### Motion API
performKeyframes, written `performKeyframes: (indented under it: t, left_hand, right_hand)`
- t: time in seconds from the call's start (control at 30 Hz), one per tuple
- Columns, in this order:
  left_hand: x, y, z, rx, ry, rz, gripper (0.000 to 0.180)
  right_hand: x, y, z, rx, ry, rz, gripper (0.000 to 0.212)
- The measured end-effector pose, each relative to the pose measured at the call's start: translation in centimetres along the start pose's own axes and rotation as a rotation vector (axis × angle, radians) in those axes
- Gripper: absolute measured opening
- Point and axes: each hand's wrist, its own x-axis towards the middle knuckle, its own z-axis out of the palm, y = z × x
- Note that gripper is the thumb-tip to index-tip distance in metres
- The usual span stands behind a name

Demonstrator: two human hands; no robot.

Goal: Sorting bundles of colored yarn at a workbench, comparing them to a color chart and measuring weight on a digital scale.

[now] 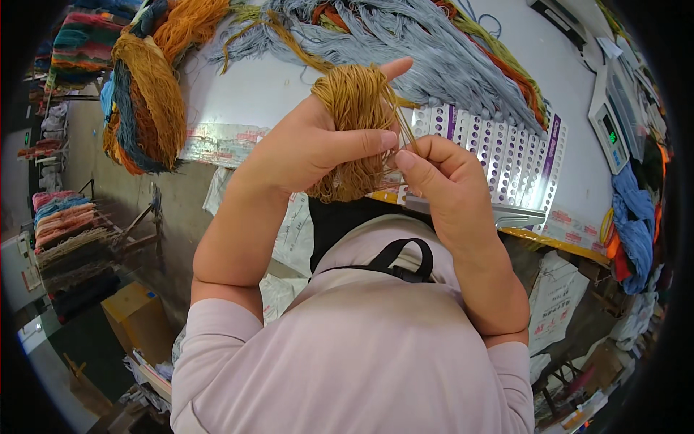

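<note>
A thick skein of golden-brown yarn (354,94) is looped over my left hand (311,141), whose thumb presses across its front while one finger points out past the top. Beside it, my right hand (444,170) pinches a few loose strands of the same yarn between thumb and fingers, drawing them taut from the skein. Both hands are held up in front of my body, above the table's near edge. Behind them on the table lies a white card with rows of punched holes and purple strips (499,148).
Across the white table (238,94) spreads a large heap of light blue yarn (405,50). Orange and mustard hanks (155,87) hang over its left edge. A digital scale (611,126) stands at right, near blue yarn (636,224). Yarn racks (65,224) and a cardboard box (137,318) are at left.
</note>
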Motion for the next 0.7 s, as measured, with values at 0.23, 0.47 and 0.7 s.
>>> performKeyframes:
  t: [0.23,0.47,0.7]
  left_hand:
    - [-0.4,0.5,0.1,-0.048,0.027,-0.027,0.070]
    - [-0.7,0.5,-0.1,0.011,0.012,-0.009,0.069]
    - [-1.0,0.6,-0.2,0.079,0.028,0.007,0.066]
  right_hand:
    - [-0.3,0.1,0.1,0.120,-0.075,-0.003,0.016]
    - [-0.3,0.7,0.4,0.101,-0.058,-0.074,0.014]
    - [-0.2,0.3,1.3,0.022,0.000,-0.061,0.009]
